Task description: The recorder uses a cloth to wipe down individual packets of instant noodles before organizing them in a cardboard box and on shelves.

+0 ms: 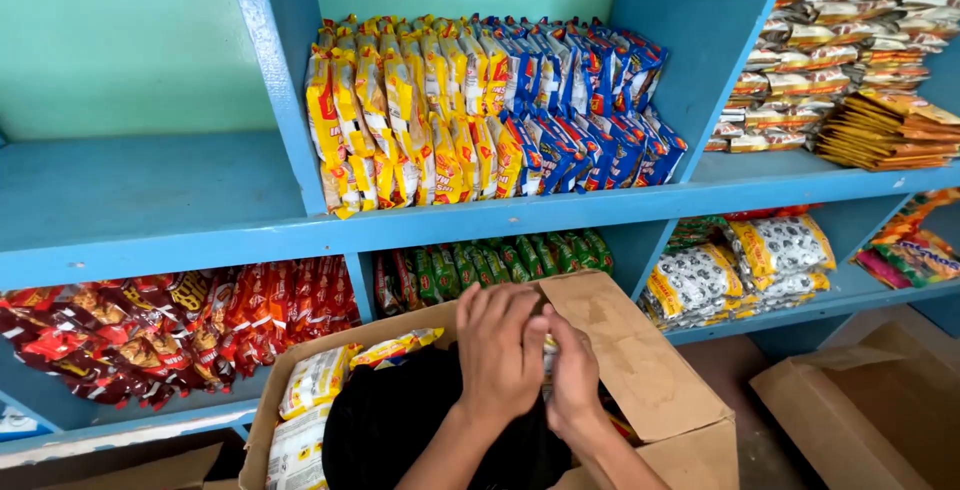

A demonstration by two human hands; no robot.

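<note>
My left hand (pixel 498 348) and my right hand (pixel 575 375) are pressed together over an open cardboard box (pixel 640 370) at the bottom centre. Both are curled around something small between them, mostly hidden; a sliver of a pale packet shows between the fingers. Inside the box lie yellow and white snack packets (pixel 318 378) on the left and a black bag or cloth (pixel 400 420) under my forearms. Straight ahead, the blue shelf (pixel 450 218) holds upright rows of yellow packets (pixel 390 120) and blue packets (pixel 590 110).
The upper left shelf bay (pixel 140 190) is bare. Red packets (pixel 180 325) fill the lower left, green packets (pixel 500 260) the lower middle, white-patterned packs (pixel 740 265) the lower right. Stacked flat packets (pixel 850 70) sit top right. Another open carton (pixel 870 410) stands on the floor at right.
</note>
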